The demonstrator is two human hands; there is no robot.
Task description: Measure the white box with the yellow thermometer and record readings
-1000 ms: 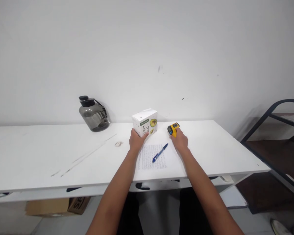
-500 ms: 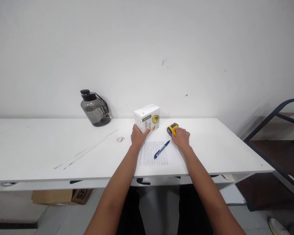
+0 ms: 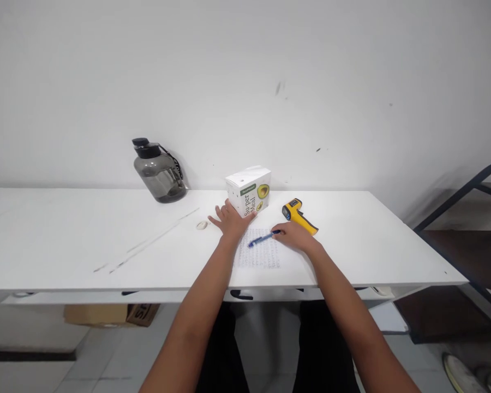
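Observation:
A white box with avocado pictures (image 3: 249, 191) stands upright near the back of the table. My left hand (image 3: 232, 222) rests at its lower front corner, fingers spread, the thumb along its base. My right hand (image 3: 295, 236) pinches one end of a blue pen (image 3: 262, 239) just over a sheet of handwritten paper (image 3: 258, 255). Beyond that hand lies a yellow and black infrared thermometer gun (image 3: 300, 216), on its side and not held.
A grey water bottle with a black lid (image 3: 159, 172) leans against the wall at left. The white table (image 3: 85, 240) ends at the right, beside a dark metal rack (image 3: 454, 218). A cardboard box (image 3: 106, 315) lies below the table.
My right hand has left the thermometer gun and taken hold of the pen, turning it flatter. My left hand's fingers have spread off the box. The view has tilted slightly.

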